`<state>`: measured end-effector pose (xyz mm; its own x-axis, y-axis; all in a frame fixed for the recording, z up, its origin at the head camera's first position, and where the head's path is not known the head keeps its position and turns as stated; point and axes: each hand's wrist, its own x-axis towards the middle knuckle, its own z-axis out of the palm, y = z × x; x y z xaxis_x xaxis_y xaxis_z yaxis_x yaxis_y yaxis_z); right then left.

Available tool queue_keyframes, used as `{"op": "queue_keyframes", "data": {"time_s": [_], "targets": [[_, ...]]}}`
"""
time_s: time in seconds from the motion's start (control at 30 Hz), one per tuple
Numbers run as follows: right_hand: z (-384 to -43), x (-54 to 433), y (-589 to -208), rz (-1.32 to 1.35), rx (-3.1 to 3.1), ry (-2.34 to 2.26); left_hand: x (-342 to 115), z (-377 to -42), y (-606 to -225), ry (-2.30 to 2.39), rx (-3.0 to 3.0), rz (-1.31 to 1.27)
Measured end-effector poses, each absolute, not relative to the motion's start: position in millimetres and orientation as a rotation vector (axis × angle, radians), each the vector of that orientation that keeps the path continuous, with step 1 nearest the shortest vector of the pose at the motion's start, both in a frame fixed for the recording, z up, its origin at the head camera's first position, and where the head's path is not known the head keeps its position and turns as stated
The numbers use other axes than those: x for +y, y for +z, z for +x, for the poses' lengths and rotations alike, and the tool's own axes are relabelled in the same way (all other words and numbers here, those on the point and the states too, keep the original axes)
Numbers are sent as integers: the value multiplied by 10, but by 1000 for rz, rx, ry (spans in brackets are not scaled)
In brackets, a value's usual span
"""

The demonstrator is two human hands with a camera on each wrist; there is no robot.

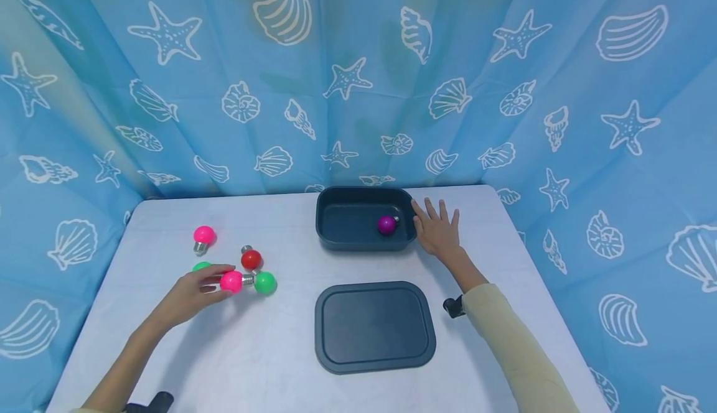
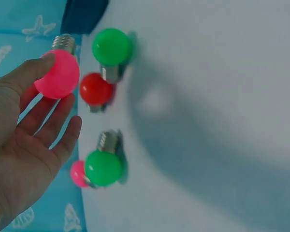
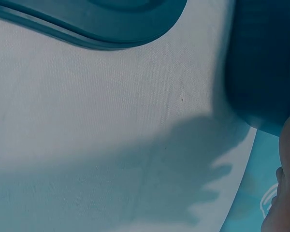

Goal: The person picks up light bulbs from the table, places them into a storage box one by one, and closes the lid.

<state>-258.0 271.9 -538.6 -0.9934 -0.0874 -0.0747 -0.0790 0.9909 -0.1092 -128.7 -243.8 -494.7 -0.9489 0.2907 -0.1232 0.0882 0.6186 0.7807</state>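
Observation:
My left hand (image 1: 193, 295) pinches a pink light bulb (image 2: 59, 76) between thumb and fingers, its metal screw base pointing away from the palm. Around it on the table lie a red bulb (image 1: 251, 259), a green bulb (image 1: 265, 283), a second pink bulb (image 1: 204, 236) and another green bulb (image 2: 103, 167), which the hand partly covers in the head view. My right hand (image 1: 439, 231) has its fingers spread at the right end of a dark blue box (image 1: 363, 244), thumb side at the rim. Inside the box rests a purple bulb (image 1: 386, 225).
A dark blue lid (image 1: 374, 326) lies flat on the white table (image 1: 280, 351), in front of the box. Behind the table and along its sides hangs a blue curtain (image 1: 347, 133) with white shell and starfish prints.

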Motion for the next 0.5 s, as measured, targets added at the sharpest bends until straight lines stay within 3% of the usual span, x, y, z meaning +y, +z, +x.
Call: {"op": "queue_keyframes", "data": {"time_s": [0.3, 0.5], "targets": [[-2583, 2723, -5381, -138, 3044, -103, -2021, -1433, -4802, 1343, 2606, 515], [-2575, 2724, -5346, -135, 3034, -111, -1745, -1565, -4702, 1290, 2637, 500]]}}
